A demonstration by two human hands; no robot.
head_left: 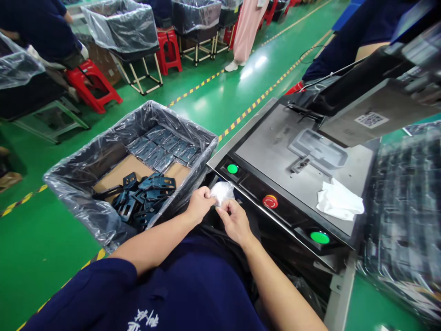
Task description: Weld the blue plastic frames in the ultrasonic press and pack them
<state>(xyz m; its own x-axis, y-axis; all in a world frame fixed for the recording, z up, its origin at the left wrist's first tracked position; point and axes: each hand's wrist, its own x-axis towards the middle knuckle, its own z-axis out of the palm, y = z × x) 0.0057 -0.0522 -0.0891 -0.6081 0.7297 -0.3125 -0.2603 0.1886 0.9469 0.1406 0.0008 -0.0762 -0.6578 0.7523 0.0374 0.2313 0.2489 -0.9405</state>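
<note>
My left hand and my right hand pinch a crumpled white cloth between them, just in front of the machine's control panel. To my left stands a plastic-lined bin holding a loose heap of dark blue-green brackets on cardboard, with flat bagged parts behind them. My left wrist is close to the bin's rim. A second white cloth lies on the steel machine plate, near a moulded recess.
A red emergency-stop button sits between green buttons. The machine's upper head juts overhead at right. A plastic-wrapped stack stands to the right. Lined bins, red stools and co-workers stand beyond, on green floor with yellow-black tape.
</note>
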